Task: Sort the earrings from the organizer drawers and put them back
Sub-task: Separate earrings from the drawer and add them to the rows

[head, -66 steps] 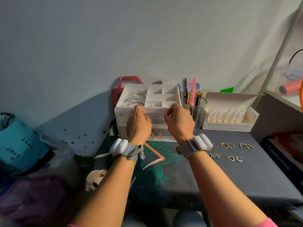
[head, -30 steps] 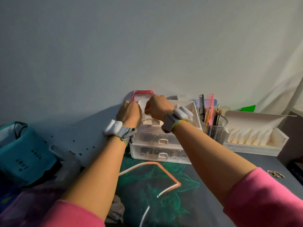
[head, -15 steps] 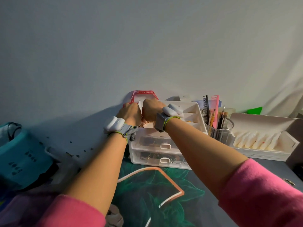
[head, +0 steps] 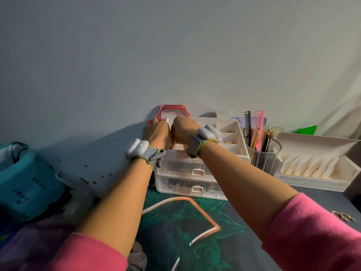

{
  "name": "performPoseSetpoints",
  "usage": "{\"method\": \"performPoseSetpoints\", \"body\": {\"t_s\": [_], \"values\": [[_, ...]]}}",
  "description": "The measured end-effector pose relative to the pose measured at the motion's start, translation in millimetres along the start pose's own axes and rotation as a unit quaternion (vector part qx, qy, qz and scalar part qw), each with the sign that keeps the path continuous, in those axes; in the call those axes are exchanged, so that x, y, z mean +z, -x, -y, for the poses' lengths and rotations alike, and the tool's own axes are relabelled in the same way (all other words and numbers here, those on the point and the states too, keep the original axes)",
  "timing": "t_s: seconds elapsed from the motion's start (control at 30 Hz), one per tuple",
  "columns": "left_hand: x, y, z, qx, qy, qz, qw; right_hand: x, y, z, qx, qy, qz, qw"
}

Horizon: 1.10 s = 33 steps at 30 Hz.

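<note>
both hands fisted over the organizer's top tray, centre of the frame

left hand [head: 156, 132] and right hand [head: 184, 130] pressed side by side, backs to the camera, fingers curled down into the far-left compartment of the top tray [head: 239, 133] and hidden there; cannot tell what, if anything, held or pinched. just below and between the two fists, a copper ring [head: 173, 146] peeking out. under the tray, the white organizer [head: 162, 184] with both clear drawers [head: 181, 185] pushed in, a jumble of jewellery dimly visible through the fronts. loose earrings [head: 343, 216] lying on the dark bench [head: 244, 214] at the lower right edge, well apart from the organizer. right of the tray, a clear cup [head: 262, 156] of combs and pencils, then an open white box [head: 316, 178].
</note>
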<state>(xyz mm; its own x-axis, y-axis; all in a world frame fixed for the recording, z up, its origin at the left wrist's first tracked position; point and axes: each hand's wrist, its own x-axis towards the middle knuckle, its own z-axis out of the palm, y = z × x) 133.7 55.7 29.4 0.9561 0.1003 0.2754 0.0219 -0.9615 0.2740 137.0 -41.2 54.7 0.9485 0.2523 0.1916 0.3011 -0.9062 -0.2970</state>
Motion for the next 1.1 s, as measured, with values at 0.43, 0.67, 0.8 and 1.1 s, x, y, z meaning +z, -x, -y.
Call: {"method": "performPoseSetpoints", "body": {"t_s": [0.43, 0.67, 0.8, 1.1], "values": [[-12.7, 5.5, -7.7, 0.0, 0.087, -0.072, 0.994, -2.7, -4.1, -11.9, -0.013, -0.069, -0.052, 0.996], [-24.6, 21.9, -16.0, 0.03, 0.217, -0.142, 0.965, -23.7, 12.1, -8.9, 0.006, -0.117, -0.111, 0.987], [-32.0, 34.8, -24.4, 0.025, 0.24, -0.137, 0.961, -40.2, 27.8, -8.4, 0.002, -0.148, -0.145, 0.978], [-47.3, 58.6, -44.6, 0.039, 0.294, -0.118, 0.948, -69.9, 51.2, -5.0, 0.001, -0.217, -0.223, 0.95]]}}
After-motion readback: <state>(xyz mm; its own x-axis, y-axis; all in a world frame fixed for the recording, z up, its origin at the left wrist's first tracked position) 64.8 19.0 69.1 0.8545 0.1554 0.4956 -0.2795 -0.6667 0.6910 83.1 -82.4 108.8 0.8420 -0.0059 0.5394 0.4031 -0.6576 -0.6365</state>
